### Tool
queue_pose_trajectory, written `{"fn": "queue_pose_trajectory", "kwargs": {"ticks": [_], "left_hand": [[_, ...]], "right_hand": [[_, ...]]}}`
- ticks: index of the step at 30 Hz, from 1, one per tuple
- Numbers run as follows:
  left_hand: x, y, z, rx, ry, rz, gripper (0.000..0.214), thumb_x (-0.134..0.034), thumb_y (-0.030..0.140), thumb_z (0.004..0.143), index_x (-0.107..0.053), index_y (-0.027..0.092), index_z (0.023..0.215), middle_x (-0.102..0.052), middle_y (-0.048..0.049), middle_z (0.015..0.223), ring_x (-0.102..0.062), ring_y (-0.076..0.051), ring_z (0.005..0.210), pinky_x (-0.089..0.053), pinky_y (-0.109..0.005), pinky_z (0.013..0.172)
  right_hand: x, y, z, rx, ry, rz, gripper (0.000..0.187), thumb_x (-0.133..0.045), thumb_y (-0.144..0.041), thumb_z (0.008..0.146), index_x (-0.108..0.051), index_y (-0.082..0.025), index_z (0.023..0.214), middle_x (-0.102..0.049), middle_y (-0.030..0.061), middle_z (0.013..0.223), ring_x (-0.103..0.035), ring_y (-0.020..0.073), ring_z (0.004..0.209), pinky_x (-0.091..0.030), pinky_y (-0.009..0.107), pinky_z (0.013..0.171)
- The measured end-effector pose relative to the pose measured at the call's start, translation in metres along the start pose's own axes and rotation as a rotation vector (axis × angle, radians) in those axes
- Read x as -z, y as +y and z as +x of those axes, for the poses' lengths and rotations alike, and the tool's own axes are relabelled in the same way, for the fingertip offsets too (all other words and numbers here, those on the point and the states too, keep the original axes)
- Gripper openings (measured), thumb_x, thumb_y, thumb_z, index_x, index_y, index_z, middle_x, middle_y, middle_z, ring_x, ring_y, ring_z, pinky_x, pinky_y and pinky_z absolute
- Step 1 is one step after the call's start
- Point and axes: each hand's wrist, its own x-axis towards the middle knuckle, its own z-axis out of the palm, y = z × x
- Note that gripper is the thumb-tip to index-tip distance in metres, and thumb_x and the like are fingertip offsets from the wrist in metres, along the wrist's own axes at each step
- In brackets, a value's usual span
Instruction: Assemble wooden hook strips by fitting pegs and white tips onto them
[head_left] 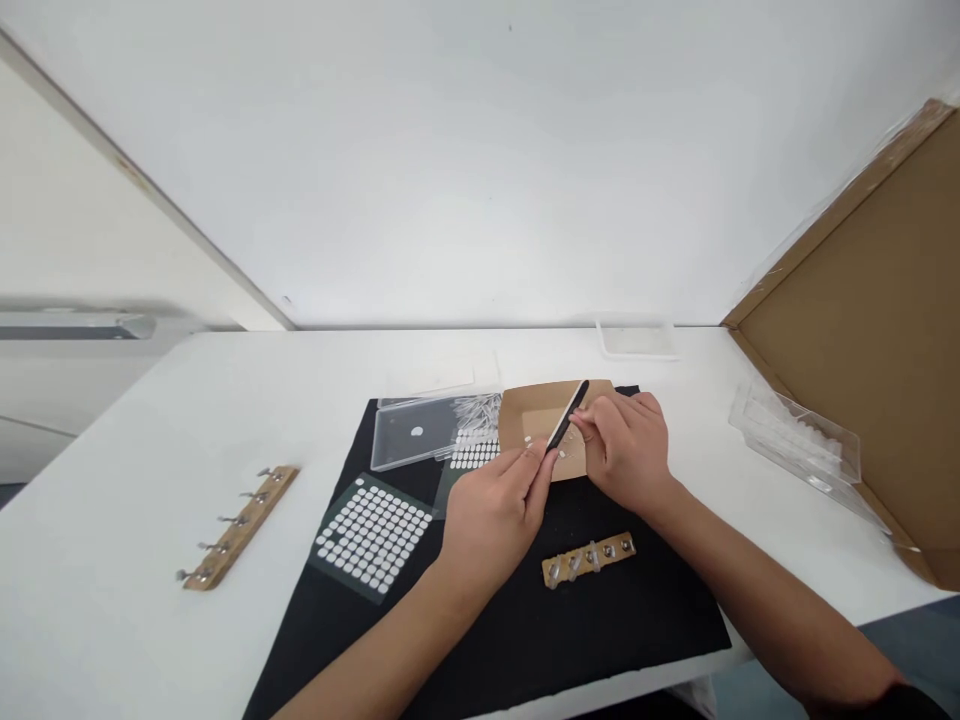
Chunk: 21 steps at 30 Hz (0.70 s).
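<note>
My left hand [491, 510] is closed around the lower end of a slim black nail file [576, 408] with a pale edge, which slants up to the right. My right hand [628, 445] pinches beside the file, its fingertips close to or touching it; whatever small thing they hold is hidden. Behind both hands sits a brown paper tray [521, 400] with small white bits in it. Nearer me on the black mat [495, 640] lies a short wooden strip [609, 551] with round metal studs, several clear nail-tip-like pieces on its left part.
Sheets of white dots [375, 538] and an open clear case [405, 435] with thin white sticks [480, 408] lie left. Farther left is a wooden strip with metal pegs [247, 525]. Clear boxes [810, 440] stand right, by a cardboard panel [870, 300]. A white tray [637, 342] is behind.
</note>
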Motion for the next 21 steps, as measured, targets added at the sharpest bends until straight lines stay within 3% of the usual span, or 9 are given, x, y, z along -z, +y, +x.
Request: {"fn": "queue_pose_trajectory", "kwargs": {"ticks": [3, 7, 10, 14, 17, 21], "left_hand": [[-0.0005, -0.0010, -0.0005, -0.005, 0.004, 0.007, 0.023, -0.058, 0.025, 0.109, -0.078, 0.015, 0.108, -0.079, -0.0046, 0.081, -0.074, -0.015, 0.065, -0.053, -0.024, 0.059], [-0.0012, -0.0018, -0.0013, -0.002, -0.014, 0.050, 0.023, -0.058, 0.027, 0.110, -0.078, 0.015, 0.110, -0.079, -0.0043, 0.079, -0.074, -0.015, 0.064, -0.052, -0.023, 0.059], [-0.0015, -0.0023, -0.0013, -0.009, -0.022, 0.061, 0.023, -0.057, 0.026, 0.110, -0.078, 0.015, 0.108, -0.078, -0.0038, 0.077, -0.073, -0.015, 0.063, -0.051, -0.023, 0.058], [-0.0017, -0.0029, -0.0010, -0.003, -0.010, 0.092, 0.024, -0.056, 0.028, 0.110, -0.078, 0.017, 0.110, -0.077, -0.0032, 0.076, -0.071, -0.014, 0.060, -0.049, -0.023, 0.055], [-0.0009, -0.0027, -0.0010, -0.023, 0.000, 0.108, 0.023, -0.057, 0.026, 0.110, -0.078, 0.017, 0.111, -0.077, -0.0027, 0.075, -0.070, -0.014, 0.059, -0.046, -0.024, 0.053], [0.0019, -0.0017, -0.0010, -0.059, 0.041, 0.148, 0.020, -0.061, 0.024, 0.108, -0.077, 0.013, 0.109, -0.075, -0.0021, 0.072, -0.069, -0.014, 0.058, -0.043, -0.026, 0.052]], "right_hand": [[-0.0005, 0.0011, 0.0013, 0.064, -0.058, 0.042, 0.030, -0.052, -0.019, 0.109, -0.046, -0.022, 0.080, -0.065, -0.0009, 0.072, -0.055, 0.0151, 0.066, -0.029, 0.036, 0.071], [-0.0004, 0.0001, 0.0026, -0.008, -0.003, -0.005, 0.032, -0.053, -0.020, 0.109, -0.046, -0.022, 0.078, -0.062, -0.0017, 0.068, -0.048, 0.0144, 0.060, -0.028, 0.036, 0.070], [-0.0008, -0.0013, 0.0024, 0.056, -0.078, 0.044, 0.031, -0.051, -0.018, 0.109, -0.047, -0.022, 0.078, -0.063, -0.0015, 0.070, -0.053, 0.0150, 0.065, -0.029, 0.035, 0.072], [-0.0018, -0.0007, 0.0020, -0.014, -0.015, -0.012, 0.033, -0.052, -0.021, 0.109, -0.047, -0.022, 0.077, -0.059, -0.0025, 0.066, -0.048, 0.0147, 0.059, -0.027, 0.036, 0.071], [-0.0021, -0.0006, 0.0025, 0.055, -0.105, 0.050, 0.029, -0.052, -0.018, 0.108, -0.048, -0.022, 0.079, -0.063, -0.0017, 0.070, -0.054, 0.0152, 0.066, -0.029, 0.036, 0.073], [-0.0026, -0.0023, 0.0040, -0.007, -0.011, 0.013, 0.032, -0.052, -0.022, 0.109, -0.047, -0.022, 0.078, -0.060, -0.0028, 0.067, -0.048, 0.0140, 0.059, -0.028, 0.036, 0.072]]}}
